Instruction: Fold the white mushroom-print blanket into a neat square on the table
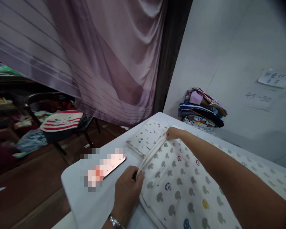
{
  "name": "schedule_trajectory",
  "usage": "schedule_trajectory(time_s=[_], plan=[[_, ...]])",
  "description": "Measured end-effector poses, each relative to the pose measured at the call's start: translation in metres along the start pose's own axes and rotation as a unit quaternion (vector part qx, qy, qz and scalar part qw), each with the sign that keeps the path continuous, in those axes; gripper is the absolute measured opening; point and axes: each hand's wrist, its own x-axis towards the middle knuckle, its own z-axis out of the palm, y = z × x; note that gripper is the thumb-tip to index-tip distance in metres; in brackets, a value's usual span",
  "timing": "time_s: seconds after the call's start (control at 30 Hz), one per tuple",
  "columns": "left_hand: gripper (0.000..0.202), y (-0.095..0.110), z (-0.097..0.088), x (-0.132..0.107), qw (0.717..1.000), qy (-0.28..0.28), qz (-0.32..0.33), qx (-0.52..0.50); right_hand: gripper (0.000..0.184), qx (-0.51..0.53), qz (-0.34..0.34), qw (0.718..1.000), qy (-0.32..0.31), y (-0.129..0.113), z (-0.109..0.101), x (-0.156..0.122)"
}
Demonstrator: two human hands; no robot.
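Note:
A white cloth printed with mushrooms (178, 181) spreads over the near part of the white-covered table, its far edge pulled taut between my two hands. My left hand (128, 184) pinches the near left corner of that edge. At the far end of the same edge, my right hand (173, 133) is closed on the cloth, the forearm reaching across it. Just beyond lies a folded white cloth with small dark prints (145, 136), partly covered by the mushroom cloth. Left of my left hand, a phone (114, 163) rests on the table, partly blurred out.
A stack of folded clothes (201, 108) stands by the wall, where paper notes (275, 78) hang. Purple curtains (124, 63) drape behind the table (85, 203). To the left, a dark chair (62, 127) carries a red-and-white striped cloth. More textiles lie beyond it.

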Motion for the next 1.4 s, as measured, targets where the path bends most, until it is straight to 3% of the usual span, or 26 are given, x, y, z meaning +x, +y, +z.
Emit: schedule_trajectory(time_s=[0.27,0.43,0.6,0.73,0.87,1.1,1.27,1.4], plan=[[0.02,0.002,-0.001,0.0,0.999,-0.024,-0.041,-0.001,0.051,-0.075,0.024,0.997,0.008,-0.018,0.009,0.016],[0.02,0.003,-0.001,0.001,0.998,-0.032,-0.044,-0.001,0.031,-0.111,0.027,0.993,-0.018,-0.021,0.007,0.018],[0.02,0.004,-0.002,0.001,0.997,-0.04,-0.061,-0.004,0.022,-0.153,0.022,0.988,-0.026,-0.029,0.001,0.015],[0.02,0.004,-0.003,0.001,0.997,-0.033,-0.064,-0.008,0.017,-0.185,-0.018,0.983,0.01,-0.031,0.0,0.01],[0.018,0.002,-0.005,0.001,0.998,0.014,-0.054,-0.033,0.023,-0.189,-0.048,0.979,0.066,-0.03,0.009,0.009],[0.018,0.001,-0.004,0.002,0.997,-0.015,-0.079,0.003,0.023,-0.125,-0.064,0.986,0.089,-0.024,0.039,0.016],[0.018,0.0,-0.003,0.003,0.997,-0.009,-0.079,0.012,0.028,-0.053,-0.075,0.991,0.096,-0.02,0.04,0.016],[0.014,-0.001,0.0,0.0,1.0,-0.017,0.014,-0.015,0.034,-0.001,-0.106,0.991,0.077,-0.022,0.035,0.011]])
